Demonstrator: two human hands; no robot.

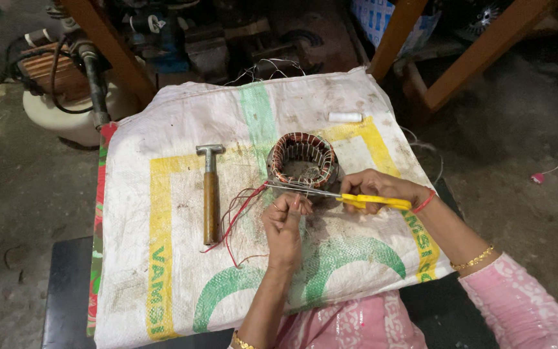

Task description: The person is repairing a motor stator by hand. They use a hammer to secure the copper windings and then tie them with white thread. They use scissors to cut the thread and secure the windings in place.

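Note:
A round motor stator (pixel 303 159) wound with copper coils lies on a white woven sack (pixel 163 271). Thin red and brown wires (pixel 237 216) trail from it toward me. My left hand (pixel 285 223) pinches a thin strand of wire or thread just in front of the stator, fingers closed on it. My right hand (pixel 379 189) grips yellow-handled scissors (pixel 343 197), blades pointing left and reaching the strand above my left fingers.
A hammer (pixel 210 194) with a wooden handle lies on the sack left of the wires. A small white spool (pixel 345 117) rests at the sack's far edge. Wooden frame legs (pixel 392 35), machinery and a black hose (pixel 95 84) stand beyond.

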